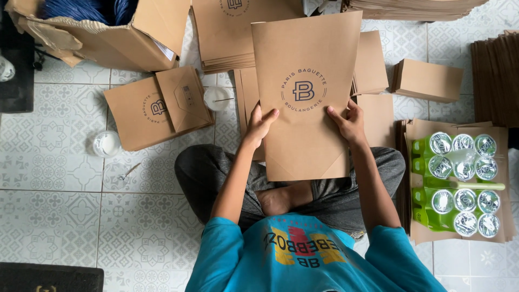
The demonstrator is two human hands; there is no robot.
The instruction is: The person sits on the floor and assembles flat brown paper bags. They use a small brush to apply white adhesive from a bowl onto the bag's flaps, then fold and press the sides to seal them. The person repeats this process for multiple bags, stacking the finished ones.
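While the person sits cross-legged on the tiled floor (65, 216), both hands grasp one flat brown paper bag (305, 94) held over the lap. The left hand (259, 125) pinches the bag's left edge and the right hand (348, 123) pinches its right edge, thumbs on the front, likely so the sheet stays flat and square while it is checked or lined up. Its long axis runs away from the body: the folded bottom points back at the knees, the open mouth points toward the far stacks, and the round printed mark faces up.

Right of the bag, a pack of green cans (459, 186) sits on more flat bags, close enough to serve as a weight. Left of the bag, another flat one lies on the floor with a small box (184, 98) on it, a white lid (106, 144) and a white cup (217, 98) close by. Beyond the bag rise stacks of folded bags (224, 40), and farther left stands an open cardboard carton (102, 30) with blue cord inside.
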